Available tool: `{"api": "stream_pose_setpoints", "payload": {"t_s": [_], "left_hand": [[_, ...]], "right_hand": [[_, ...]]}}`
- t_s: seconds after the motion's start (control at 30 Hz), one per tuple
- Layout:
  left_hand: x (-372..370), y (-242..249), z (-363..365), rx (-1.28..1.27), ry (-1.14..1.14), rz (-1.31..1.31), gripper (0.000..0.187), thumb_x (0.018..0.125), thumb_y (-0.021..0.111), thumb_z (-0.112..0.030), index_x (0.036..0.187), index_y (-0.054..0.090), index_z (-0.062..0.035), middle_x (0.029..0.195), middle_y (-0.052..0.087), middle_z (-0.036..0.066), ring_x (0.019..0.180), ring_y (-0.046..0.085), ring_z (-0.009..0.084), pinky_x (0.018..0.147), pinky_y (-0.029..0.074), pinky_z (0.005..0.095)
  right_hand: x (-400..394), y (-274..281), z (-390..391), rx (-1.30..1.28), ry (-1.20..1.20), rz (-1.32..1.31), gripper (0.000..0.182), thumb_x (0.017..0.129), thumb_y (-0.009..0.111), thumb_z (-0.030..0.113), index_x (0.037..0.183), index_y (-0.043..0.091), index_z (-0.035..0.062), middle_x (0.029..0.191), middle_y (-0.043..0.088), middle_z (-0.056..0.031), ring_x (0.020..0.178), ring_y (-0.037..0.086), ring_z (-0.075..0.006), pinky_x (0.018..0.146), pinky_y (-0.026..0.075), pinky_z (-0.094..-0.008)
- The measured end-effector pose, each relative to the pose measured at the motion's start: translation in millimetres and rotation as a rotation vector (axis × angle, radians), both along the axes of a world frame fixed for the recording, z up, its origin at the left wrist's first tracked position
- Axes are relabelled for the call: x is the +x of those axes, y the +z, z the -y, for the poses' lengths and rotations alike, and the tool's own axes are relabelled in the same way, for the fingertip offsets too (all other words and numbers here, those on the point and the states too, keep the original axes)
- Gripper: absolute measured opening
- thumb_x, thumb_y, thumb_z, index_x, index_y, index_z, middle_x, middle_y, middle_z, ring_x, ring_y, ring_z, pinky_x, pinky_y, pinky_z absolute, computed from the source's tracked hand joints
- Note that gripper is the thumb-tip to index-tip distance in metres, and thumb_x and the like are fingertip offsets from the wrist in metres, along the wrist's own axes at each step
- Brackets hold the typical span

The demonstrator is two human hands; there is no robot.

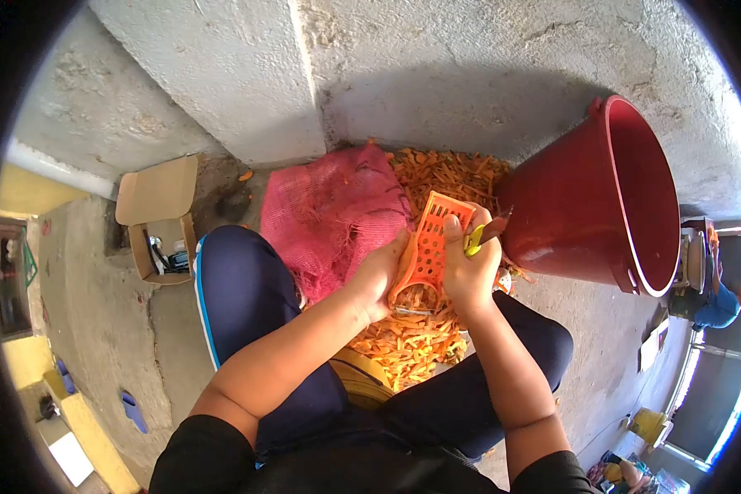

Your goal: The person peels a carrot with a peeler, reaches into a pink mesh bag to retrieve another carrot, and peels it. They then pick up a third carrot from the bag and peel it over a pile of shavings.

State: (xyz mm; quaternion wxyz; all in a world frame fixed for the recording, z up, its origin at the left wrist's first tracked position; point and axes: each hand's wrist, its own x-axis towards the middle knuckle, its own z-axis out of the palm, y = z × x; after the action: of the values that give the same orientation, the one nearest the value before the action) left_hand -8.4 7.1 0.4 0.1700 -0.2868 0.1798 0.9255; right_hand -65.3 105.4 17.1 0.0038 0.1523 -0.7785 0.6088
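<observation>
My left hand (377,278) is closed around the left side of an orange perforated plastic basket (431,251), tilted over a heap of orange strips. Some shredded bits show at its lower end, by a thin metallic edge. On the basket's right side my right hand (474,263) grips it, thumb pressed on the holed face. The same hand holds a small knife with a yellow-green handle (473,240); its brownish blade points right. Carrot-like orange strips (412,350) lie between my legs. A pink mesh sack (325,218) rests beyond my left hand.
A large dark red bucket (564,210) leans on its side at right, near the wall. More strips (449,169) lie against the wall. An open cardboard box (173,247) with small items stands left. A person in blue (719,306) is at far right.
</observation>
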Motion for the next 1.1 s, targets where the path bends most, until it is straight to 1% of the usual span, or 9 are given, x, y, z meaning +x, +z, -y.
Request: {"api": "stream_pose_setpoints", "payload": {"t_s": [0.1, 0.27, 0.37, 0.5, 0.53, 0.67, 0.83, 1.03, 1.1], "left_hand": [[-1.0, 1.4, 0.7, -0.089, -0.058, -0.013, 0.039, 0.09, 0.03, -0.036, 0.107, 0.047, -0.0064, 0.096, 0.057, 0.008, 0.083, 0.057, 0.0197, 0.071, 0.048, 0.0364], [14.4, -22.0, 2.9, -0.249, -0.318, -0.201, 0.041, 0.087, 0.032, -0.044, 0.099, 0.049, -0.0081, 0.083, 0.057, 0.005, 0.07, 0.057, 0.0169, 0.057, 0.049, 0.0334], [10.5, -15.1, 4.7, -0.164, -0.237, -0.027, 0.039, 0.088, 0.032, -0.042, 0.098, 0.048, -0.0083, 0.077, 0.054, 0.006, 0.062, 0.052, 0.0127, 0.052, 0.043, 0.0288], [2.3, -14.7, 5.1, -0.014, -0.064, 0.083, 0.037, 0.088, 0.034, -0.04, 0.098, 0.049, -0.0079, 0.084, 0.055, 0.006, 0.073, 0.054, 0.0151, 0.06, 0.046, 0.0312], [1.6, -21.0, 8.3, 0.034, -0.056, 0.046, 0.036, 0.089, 0.033, -0.036, 0.102, 0.049, -0.0067, 0.087, 0.058, 0.007, 0.075, 0.058, 0.0175, 0.066, 0.049, 0.0337], [0.4, -15.1, 6.4, 0.014, -0.053, 0.027, 0.035, 0.09, 0.03, -0.031, 0.105, 0.048, -0.0057, 0.095, 0.057, 0.009, 0.082, 0.058, 0.0186, 0.073, 0.048, 0.0346], [1.9, -15.0, 5.9, -0.014, -0.054, -0.046, 0.034, 0.09, 0.031, -0.029, 0.107, 0.048, -0.0054, 0.099, 0.057, 0.007, 0.086, 0.057, 0.0183, 0.076, 0.047, 0.0344], [-2.3, 2.4, -1.7, -0.158, -0.022, -0.018, 0.04, 0.09, 0.03, -0.037, 0.108, 0.047, -0.0065, 0.096, 0.057, 0.006, 0.085, 0.056, 0.0168, 0.074, 0.047, 0.0355], [0.7, -27.8, -0.1, -0.181, -0.102, -0.165, 0.045, 0.088, 0.029, -0.043, 0.107, 0.047, -0.0069, 0.091, 0.057, 0.005, 0.078, 0.056, 0.0161, 0.069, 0.048, 0.0339]], "right_hand": [[-0.2, 6.8, -0.8, 0.135, -0.03, -0.072, 0.013, 0.082, 0.051, 0.011, 0.081, 0.046, 0.0001, 0.064, 0.05, -0.0086, 0.058, 0.044, -0.0111, 0.054, 0.039, -0.027], [-53.9, -6.3, -22.7, 0.238, -0.383, -0.207, 0.019, 0.082, 0.052, 0.017, 0.077, 0.043, 0.0012, 0.058, 0.04, -0.0055, 0.055, 0.035, -0.0113, 0.05, 0.034, -0.0271], [-77.6, -2.4, -44.1, -0.034, -0.5, 0.001, 0.019, 0.084, 0.05, 0.018, 0.075, 0.043, 0.0024, 0.06, 0.039, -0.0002, 0.057, 0.034, -0.0081, 0.05, 0.032, -0.0243], [-50.2, 6.8, -28.3, -0.017, -0.219, -0.088, 0.021, 0.085, 0.049, 0.02, 0.076, 0.042, 0.0035, 0.061, 0.035, 0.0008, 0.057, 0.031, -0.0084, 0.051, 0.031, -0.0231], [-39.1, 5.8, -22.7, 0.03, -0.156, -0.052, 0.02, 0.085, 0.049, 0.02, 0.078, 0.043, 0.003, 0.062, 0.039, -0.0008, 0.058, 0.035, -0.0091, 0.052, 0.033, -0.0237], [-4.1, 11.7, -5.2, 0.106, 0.056, -0.04, 0.018, 0.083, 0.051, 0.015, 0.092, 0.048, -0.0007, 0.073, 0.057, -0.0123, 0.068, 0.053, -0.0134, 0.062, 0.042, -0.0273], [0.8, 11.4, -1.2, 0.174, 0.019, -0.065, 0.018, 0.08, 0.053, 0.009, 0.091, 0.047, -0.003, 0.066, 0.053, -0.0119, 0.059, 0.05, -0.013, 0.055, 0.041, -0.0265], [-0.8, 10.6, -1.0, 0.228, -0.065, -0.105, 0.018, 0.081, 0.053, 0.011, 0.091, 0.047, -0.0021, 0.062, 0.05, -0.0113, 0.055, 0.045, -0.013, 0.052, 0.04, -0.027], [-9.4, 8.5, -2.5, 0.248, -0.148, -0.117, 0.017, 0.081, 0.053, 0.013, 0.089, 0.047, -0.0011, 0.062, 0.05, -0.0111, 0.055, 0.044, -0.0129, 0.051, 0.04, -0.0273]]}}
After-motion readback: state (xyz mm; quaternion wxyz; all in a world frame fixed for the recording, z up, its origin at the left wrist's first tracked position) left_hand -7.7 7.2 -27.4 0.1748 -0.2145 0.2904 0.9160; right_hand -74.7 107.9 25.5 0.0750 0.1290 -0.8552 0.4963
